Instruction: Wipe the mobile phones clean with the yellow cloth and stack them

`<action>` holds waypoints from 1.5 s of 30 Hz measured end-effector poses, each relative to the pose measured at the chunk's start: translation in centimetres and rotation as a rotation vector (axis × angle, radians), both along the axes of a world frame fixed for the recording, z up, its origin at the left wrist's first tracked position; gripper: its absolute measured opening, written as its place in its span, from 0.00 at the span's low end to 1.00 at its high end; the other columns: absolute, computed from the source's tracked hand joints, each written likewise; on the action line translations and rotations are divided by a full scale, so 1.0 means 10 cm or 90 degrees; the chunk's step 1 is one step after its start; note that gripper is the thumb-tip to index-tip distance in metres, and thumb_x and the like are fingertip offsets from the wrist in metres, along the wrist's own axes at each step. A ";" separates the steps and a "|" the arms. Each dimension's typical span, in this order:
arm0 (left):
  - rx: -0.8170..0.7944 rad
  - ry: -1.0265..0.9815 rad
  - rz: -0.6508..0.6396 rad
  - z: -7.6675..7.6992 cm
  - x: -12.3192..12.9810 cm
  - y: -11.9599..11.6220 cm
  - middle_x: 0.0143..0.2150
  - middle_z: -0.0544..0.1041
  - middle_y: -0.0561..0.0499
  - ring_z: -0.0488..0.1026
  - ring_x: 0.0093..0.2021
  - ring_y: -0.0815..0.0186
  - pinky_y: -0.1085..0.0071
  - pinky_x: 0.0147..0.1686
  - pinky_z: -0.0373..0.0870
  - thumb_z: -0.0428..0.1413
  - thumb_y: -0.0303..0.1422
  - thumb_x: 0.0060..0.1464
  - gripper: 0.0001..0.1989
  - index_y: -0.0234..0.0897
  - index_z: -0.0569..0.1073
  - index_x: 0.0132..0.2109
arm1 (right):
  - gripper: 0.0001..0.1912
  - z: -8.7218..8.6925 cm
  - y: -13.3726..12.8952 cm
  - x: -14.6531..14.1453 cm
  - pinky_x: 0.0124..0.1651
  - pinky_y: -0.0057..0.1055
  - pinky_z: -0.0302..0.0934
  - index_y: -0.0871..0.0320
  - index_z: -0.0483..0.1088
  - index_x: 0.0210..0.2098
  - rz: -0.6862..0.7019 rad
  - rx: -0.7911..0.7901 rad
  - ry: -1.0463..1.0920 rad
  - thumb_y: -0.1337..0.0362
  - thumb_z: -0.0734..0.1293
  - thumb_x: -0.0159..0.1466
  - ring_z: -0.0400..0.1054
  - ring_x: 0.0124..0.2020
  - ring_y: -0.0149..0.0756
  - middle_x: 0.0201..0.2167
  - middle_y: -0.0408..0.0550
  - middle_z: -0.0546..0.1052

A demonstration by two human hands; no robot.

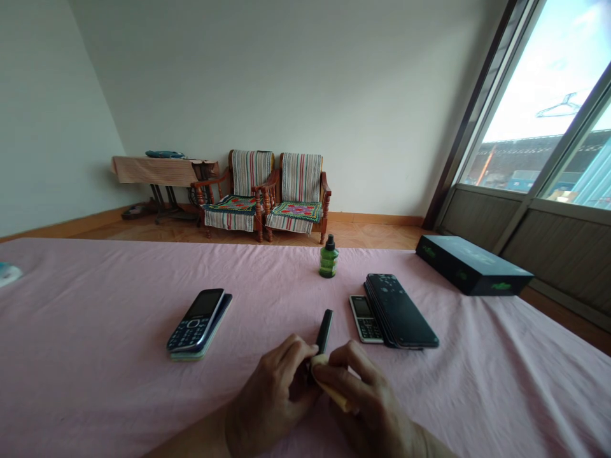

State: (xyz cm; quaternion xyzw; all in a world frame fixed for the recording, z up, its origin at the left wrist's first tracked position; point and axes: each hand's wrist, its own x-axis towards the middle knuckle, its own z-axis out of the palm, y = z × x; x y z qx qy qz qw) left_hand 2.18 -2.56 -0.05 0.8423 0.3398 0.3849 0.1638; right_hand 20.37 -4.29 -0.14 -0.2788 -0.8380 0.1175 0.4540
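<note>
My left hand (pixel 277 388) is closed on a slim black phone (pixel 325 329), seen nearly edge-on and tilted up above the pink sheet. My right hand (pixel 367 394) pinches a folded pale-yellow cloth (pixel 337 395) and presses it against the phone's near end. The fingers hide the lower part of the phone. To the right lies a keypad phone (pixel 366 320), beside a stack of dark smartphones (pixel 401 312). Over on the left, another keypad phone (pixel 196 321) rests on top of a further phone. A green spray bottle (pixel 328 259) stands upright beyond my hands.
A black box (pixel 472 264) lies at the far right corner of the pink sheet (pixel 119 394). Past the sheet's far edge are two wooden armchairs (pixel 326 191) and a cloth-covered table (pixel 153 170). A pale-blue item (pixel 8 273) shows at the left edge.
</note>
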 end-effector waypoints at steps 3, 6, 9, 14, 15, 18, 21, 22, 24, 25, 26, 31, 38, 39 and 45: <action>-0.020 -0.001 0.014 -0.01 0.00 0.00 0.34 0.70 0.53 0.72 0.34 0.66 0.71 0.36 0.70 0.53 0.21 0.51 0.11 0.38 0.67 0.41 | 0.16 -0.01 0.02 -0.02 0.35 0.30 0.65 0.57 0.67 0.49 -0.016 0.011 -0.020 0.75 0.59 0.64 0.64 0.34 0.35 0.34 0.50 0.67; -0.045 0.005 0.020 -0.02 0.00 0.01 0.34 0.71 0.53 0.72 0.35 0.66 0.71 0.36 0.70 0.55 0.21 0.49 0.12 0.39 0.67 0.41 | 0.15 -0.02 0.06 -0.02 0.36 0.31 0.65 0.57 0.67 0.49 -0.043 0.014 -0.015 0.75 0.59 0.64 0.64 0.35 0.35 0.35 0.50 0.67; -0.072 0.006 0.028 -0.03 0.00 0.01 0.35 0.71 0.54 0.73 0.35 0.67 0.72 0.36 0.69 0.54 0.20 0.49 0.15 0.40 0.65 0.43 | 0.15 -0.06 0.09 -0.02 0.36 0.31 0.65 0.57 0.67 0.48 -0.066 0.004 -0.018 0.75 0.59 0.64 0.64 0.36 0.36 0.36 0.50 0.67; -0.045 0.026 0.042 -0.05 -0.01 0.01 0.33 0.70 0.55 0.71 0.31 0.68 0.73 0.32 0.69 0.54 0.20 0.50 0.12 0.39 0.64 0.41 | 0.18 -0.13 0.17 0.01 0.37 0.31 0.65 0.55 0.68 0.47 -0.120 -0.010 -0.019 0.77 0.58 0.62 0.65 0.36 0.36 0.36 0.49 0.67; -0.031 0.034 0.043 -0.06 -0.01 0.01 0.32 0.69 0.55 0.71 0.30 0.68 0.73 0.32 0.69 0.53 0.21 0.51 0.11 0.39 0.64 0.40 | 0.19 -0.14 0.19 0.03 0.37 0.31 0.65 0.54 0.68 0.47 -0.133 -0.010 -0.015 0.78 0.58 0.61 0.65 0.36 0.36 0.36 0.49 0.68; 0.011 0.056 0.038 -0.09 -0.01 0.01 0.32 0.69 0.54 0.70 0.30 0.68 0.72 0.32 0.69 0.53 0.21 0.52 0.10 0.38 0.65 0.40 | 0.21 -0.14 0.26 0.08 0.38 0.29 0.65 0.54 0.69 0.46 -0.179 -0.013 0.002 0.79 0.57 0.59 0.65 0.37 0.35 0.36 0.48 0.68; 0.045 0.065 0.032 -0.10 -0.01 0.00 0.35 0.70 0.53 0.71 0.33 0.67 0.71 0.35 0.71 0.54 0.21 0.52 0.12 0.38 0.64 0.42 | 0.21 -0.14 0.33 0.14 0.39 0.29 0.64 0.55 0.71 0.45 -0.237 -0.022 0.005 0.78 0.57 0.58 0.66 0.37 0.35 0.36 0.48 0.69; 0.053 0.064 0.029 -0.10 -0.01 0.00 0.35 0.70 0.53 0.71 0.33 0.67 0.71 0.35 0.71 0.54 0.21 0.52 0.13 0.38 0.64 0.43 | 0.21 -0.14 0.36 0.16 0.38 0.29 0.64 0.55 0.71 0.45 -0.253 -0.024 0.005 0.78 0.57 0.58 0.66 0.36 0.35 0.35 0.48 0.69; 0.064 0.058 0.023 -0.09 -0.01 0.00 0.35 0.70 0.53 0.72 0.33 0.67 0.72 0.35 0.71 0.54 0.21 0.52 0.13 0.38 0.64 0.44 | 0.20 -0.13 0.40 0.20 0.37 0.28 0.64 0.56 0.72 0.45 -0.275 -0.028 0.005 0.77 0.57 0.58 0.67 0.35 0.34 0.35 0.48 0.69; 0.067 0.055 0.020 -0.09 -0.01 0.00 0.35 0.70 0.53 0.72 0.32 0.68 0.72 0.35 0.71 0.54 0.21 0.52 0.14 0.38 0.64 0.44 | 0.20 -0.13 0.43 0.21 0.36 0.28 0.64 0.57 0.72 0.45 -0.281 -0.029 0.005 0.77 0.57 0.59 0.67 0.34 0.34 0.35 0.49 0.69; 0.069 0.052 0.018 -0.09 -0.01 0.00 0.35 0.70 0.53 0.72 0.32 0.68 0.73 0.35 0.71 0.54 0.20 0.52 0.14 0.38 0.64 0.44 | 0.20 -0.13 0.44 0.23 0.36 0.27 0.64 0.57 0.72 0.46 -0.286 -0.033 0.005 0.77 0.57 0.59 0.67 0.34 0.34 0.35 0.49 0.69; 0.066 0.056 0.020 -0.10 -0.01 0.00 0.35 0.70 0.53 0.72 0.33 0.67 0.72 0.35 0.71 0.53 0.21 0.52 0.13 0.38 0.64 0.43 | 0.21 -0.11 0.38 0.19 0.35 0.27 0.64 0.57 0.71 0.47 -0.264 -0.035 -0.003 0.76 0.56 0.60 0.66 0.33 0.33 0.34 0.49 0.68; 0.045 0.071 0.035 -0.04 0.00 -0.02 0.31 0.69 0.54 0.71 0.31 0.67 0.74 0.31 0.69 0.51 0.20 0.52 0.09 0.39 0.63 0.36 | 0.19 -0.05 0.10 -0.03 0.35 0.31 0.65 0.57 0.70 0.46 -0.112 -0.011 -0.012 0.77 0.57 0.59 0.65 0.34 0.36 0.33 0.50 0.68; 0.047 0.071 0.035 -0.04 0.00 -0.02 0.31 0.69 0.54 0.71 0.31 0.67 0.74 0.31 0.69 0.51 0.20 0.52 0.09 0.39 0.63 0.36 | 0.19 -0.06 0.12 -0.02 0.35 0.30 0.65 0.57 0.70 0.46 -0.126 -0.006 -0.014 0.77 0.57 0.59 0.65 0.34 0.36 0.33 0.49 0.68; 0.071 0.056 0.017 -0.08 0.00 0.00 0.36 0.71 0.52 0.73 0.36 0.66 0.72 0.37 0.72 0.54 0.20 0.52 0.13 0.38 0.64 0.43 | 0.21 -0.09 0.38 0.19 0.36 0.29 0.65 0.57 0.71 0.46 -0.264 -0.016 -0.015 0.77 0.57 0.59 0.66 0.34 0.35 0.34 0.49 0.68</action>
